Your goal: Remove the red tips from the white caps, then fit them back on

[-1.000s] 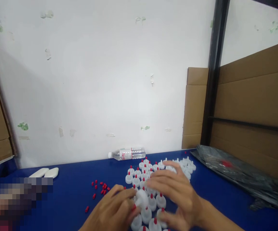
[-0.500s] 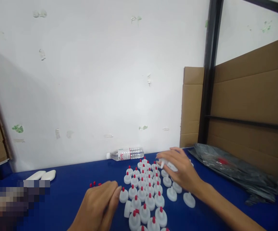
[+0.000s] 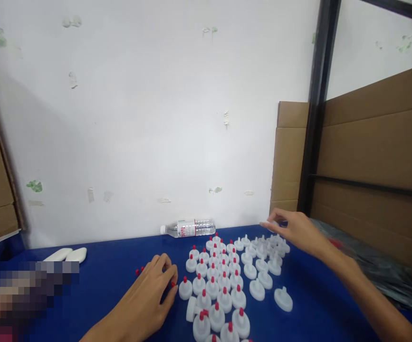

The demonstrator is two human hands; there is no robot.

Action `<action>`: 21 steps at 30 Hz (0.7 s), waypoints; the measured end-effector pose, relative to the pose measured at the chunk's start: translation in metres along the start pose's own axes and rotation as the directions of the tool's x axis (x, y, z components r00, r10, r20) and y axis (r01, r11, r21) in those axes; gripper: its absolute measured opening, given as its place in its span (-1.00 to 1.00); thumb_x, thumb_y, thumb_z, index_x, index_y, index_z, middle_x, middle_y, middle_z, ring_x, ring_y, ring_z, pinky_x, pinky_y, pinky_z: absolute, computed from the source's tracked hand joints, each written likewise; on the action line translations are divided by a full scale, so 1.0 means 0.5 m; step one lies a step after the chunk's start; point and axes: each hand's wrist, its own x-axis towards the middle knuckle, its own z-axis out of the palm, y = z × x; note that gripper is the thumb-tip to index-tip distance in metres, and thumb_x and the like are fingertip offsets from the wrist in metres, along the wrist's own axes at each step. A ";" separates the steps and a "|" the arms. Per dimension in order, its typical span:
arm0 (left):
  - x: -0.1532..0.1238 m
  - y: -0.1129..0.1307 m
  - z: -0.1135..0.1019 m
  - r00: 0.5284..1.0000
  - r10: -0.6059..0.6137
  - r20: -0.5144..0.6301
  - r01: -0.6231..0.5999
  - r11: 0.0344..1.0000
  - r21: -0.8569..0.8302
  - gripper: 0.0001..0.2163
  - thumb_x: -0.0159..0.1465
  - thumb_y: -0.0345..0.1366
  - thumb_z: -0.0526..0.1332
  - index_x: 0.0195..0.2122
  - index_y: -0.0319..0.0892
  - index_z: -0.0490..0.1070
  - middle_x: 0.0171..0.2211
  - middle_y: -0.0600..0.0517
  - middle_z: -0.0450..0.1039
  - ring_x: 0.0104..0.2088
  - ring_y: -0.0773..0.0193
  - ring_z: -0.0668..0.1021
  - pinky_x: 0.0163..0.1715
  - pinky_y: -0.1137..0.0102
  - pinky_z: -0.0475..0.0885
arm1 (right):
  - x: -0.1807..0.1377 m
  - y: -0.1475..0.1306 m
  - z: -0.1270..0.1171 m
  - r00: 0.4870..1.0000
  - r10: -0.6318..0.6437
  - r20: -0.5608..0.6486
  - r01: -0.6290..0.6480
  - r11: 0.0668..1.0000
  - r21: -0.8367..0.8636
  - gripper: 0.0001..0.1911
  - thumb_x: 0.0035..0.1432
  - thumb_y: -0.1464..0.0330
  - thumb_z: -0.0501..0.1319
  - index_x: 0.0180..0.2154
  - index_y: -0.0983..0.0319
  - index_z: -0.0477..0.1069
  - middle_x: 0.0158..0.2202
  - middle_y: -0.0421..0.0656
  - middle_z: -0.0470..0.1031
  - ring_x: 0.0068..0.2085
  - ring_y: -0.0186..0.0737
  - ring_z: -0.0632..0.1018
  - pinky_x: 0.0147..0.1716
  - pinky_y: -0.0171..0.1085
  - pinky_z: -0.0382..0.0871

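My left hand (image 3: 150, 292) is low over the blue table, left of the white nozzle caps, its fingers curled. A small red tip cap (image 3: 173, 285) shows between its thumb and forefinger. My right hand (image 3: 291, 228) hangs at the back right, thumb and fingers drawn together; a pale bit shows between them, too small to name. Below and left of it stand several white nozzle caps without red tips (image 3: 257, 289). Left of those, in a long group, are several white nozzle caps with red tips (image 3: 224, 300). One nozzle cap (image 3: 190, 309) lies on its side.
A clear water bottle (image 3: 191, 228) lies along the wall. Loose red tip caps (image 3: 138, 272) sit beyond my left hand. Two white rounded objects (image 3: 75, 255) are at the left. Grey plastic sheeting (image 3: 373, 275) and cardboard (image 3: 373, 142) stand at the right, by a black post (image 3: 318, 104).
My right hand has moved right and back, off the nozzle caps, uncovering the ones without red tips. The left hand has turned, and its fingers reach around a red tip cap.
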 end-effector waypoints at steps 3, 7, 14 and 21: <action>-0.002 -0.004 0.007 0.999 -0.019 0.028 0.018 1.000 0.025 -0.87 0.44 -0.34 0.05 -0.25 -0.09 0.34 -0.12 -0.03 0.38 -0.14 0.11 0.45 -0.09 0.17 0.38 | 0.001 0.035 -0.021 0.986 0.019 0.167 -0.018 1.000 -0.002 -0.58 0.18 -0.08 0.23 -0.41 0.11 0.51 -0.36 -0.17 0.61 -0.31 -0.09 0.57 -0.31 -0.26 0.34; -0.002 -0.007 0.014 0.995 -0.073 0.067 0.067 0.994 0.084 -0.87 0.43 -0.34 0.05 -0.24 -0.08 0.35 -0.14 -0.01 0.38 -0.16 0.09 0.45 -0.06 0.11 0.35 | -0.001 0.077 -0.025 0.956 0.077 0.284 -0.070 0.997 -0.033 -0.61 0.05 -0.06 0.28 -0.44 0.12 0.56 -0.39 -0.14 0.56 -0.32 -0.09 0.54 -0.32 -0.26 0.31; -0.003 -0.006 0.016 0.995 -0.080 0.062 0.077 0.995 0.058 -0.86 0.45 -0.30 0.04 -0.20 -0.08 0.37 -0.13 -0.01 0.41 -0.15 0.08 0.46 -0.05 0.10 0.36 | -0.018 0.092 -0.015 0.801 0.166 0.576 -0.197 0.980 -0.008 -0.80 -0.13 0.13 0.37 -0.55 0.11 0.59 -0.59 -0.23 0.51 -0.52 -0.22 0.51 -0.50 -0.30 0.23; -0.002 0.016 0.014 0.999 0.033 -0.021 -0.033 0.999 -0.007 -0.77 0.52 -0.24 0.03 0.13 0.07 0.34 0.03 0.03 0.41 0.01 0.10 0.48 0.07 0.16 0.36 | -0.026 0.081 -0.009 0.774 0.159 0.613 -0.216 0.976 0.019 -0.79 -0.14 0.12 0.39 -0.47 0.10 0.63 -0.59 -0.22 0.56 -0.51 -0.15 0.59 -0.50 -0.30 0.31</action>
